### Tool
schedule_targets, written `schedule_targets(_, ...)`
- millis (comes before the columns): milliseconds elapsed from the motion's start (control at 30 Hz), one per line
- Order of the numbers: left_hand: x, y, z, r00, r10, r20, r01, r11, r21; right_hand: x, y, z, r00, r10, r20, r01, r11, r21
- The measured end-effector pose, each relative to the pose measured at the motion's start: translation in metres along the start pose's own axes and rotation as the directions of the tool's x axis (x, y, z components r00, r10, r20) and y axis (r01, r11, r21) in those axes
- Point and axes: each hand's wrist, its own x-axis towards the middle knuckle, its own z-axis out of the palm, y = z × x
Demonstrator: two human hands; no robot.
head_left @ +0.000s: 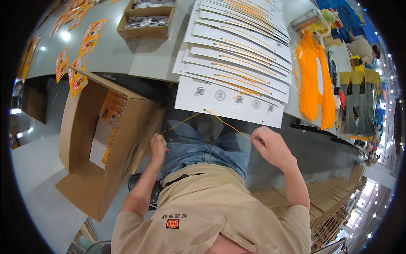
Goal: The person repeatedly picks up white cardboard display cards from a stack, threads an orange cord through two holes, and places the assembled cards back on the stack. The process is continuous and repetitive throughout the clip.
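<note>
A white printed card [228,99] lies nearest me on a long overlapping row of cards, its front edge reaching past the table. An orange string [223,119] passes through a hole near the middle of that edge, and its two ends spread apart toward my hands. My left hand [158,146] is closed on one end, beside the cardboard box. Off the card's right corner, my right hand [269,143] pinches the other end. The second punched hole at that corner has no string in it. More orange strings [241,78] lie across the cards behind.
An open cardboard box [139,122] with stacked printed cards stands at left. Hanks of orange string [308,80] hang over the table's right side. A small carton [144,31] of pale pieces sits at the back. Orange printed cards [91,37] lie scattered at the far left.
</note>
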Motion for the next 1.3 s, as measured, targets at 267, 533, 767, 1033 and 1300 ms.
schedule_targets(267,-0.050,0.069,0.160,0.668,0.233,0.706,-0.511,0.834,0.208,0.014,0.041,-0.009,0.882,0.216,-0.420,-0.129,0.965,0.226)
schedule_targets(533,-0.075,0.086,0.228,0.639,-0.100,0.763,0.051,0.995,0.088,0.025,0.046,-0.010,0.856,0.133,-0.500,0.005,0.964,0.264)
schedule_targets(767,-0.066,0.088,0.238,0.621,-0.174,0.764,0.285,0.958,-0.014,0.028,0.046,-0.013,0.841,0.075,-0.535,0.055,0.974,0.222)
schedule_targets(1033,-0.067,0.089,0.250,0.603,-0.115,0.789,0.466,0.854,-0.232,0.001,0.053,-0.012,0.847,0.182,-0.499,-0.039,0.958,0.283)
schedule_targets(1300,-0.073,0.079,0.253,0.417,-0.116,0.901,0.352,0.935,-0.043,-0.002,0.050,-0.001,0.910,0.227,-0.347,-0.088,0.923,0.374)
